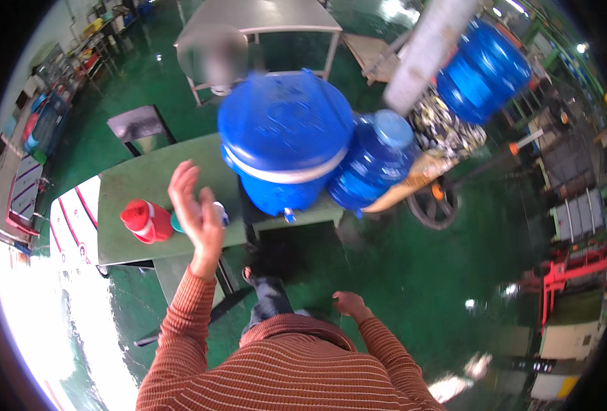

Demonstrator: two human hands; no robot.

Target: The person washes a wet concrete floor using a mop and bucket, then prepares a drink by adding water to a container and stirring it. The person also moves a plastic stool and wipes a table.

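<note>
My left hand (197, 211) is raised over the green table (173, 164), fingers apart and holding nothing I can see. Partly hidden behind it are a teal item (176, 222) and a white item (222, 214), too covered to name. Left of that hand stands a red lidded jug (147, 221). Farther off, a large blue water cooler (283, 130) rests at the table's right end, its small tap (289, 215) facing me. Down by my right side hangs my right hand (350, 304), fingers loosely curled with nothing visible in them, well away from the table.
Right of the cooler is a blue water bottle (374, 161); another bottle (485, 72) lies tilted beside a grey pillar (430, 51). A black wheel (433, 205) stands on the right. Beyond the table are a chair (139, 127) and a metal table (269, 15).
</note>
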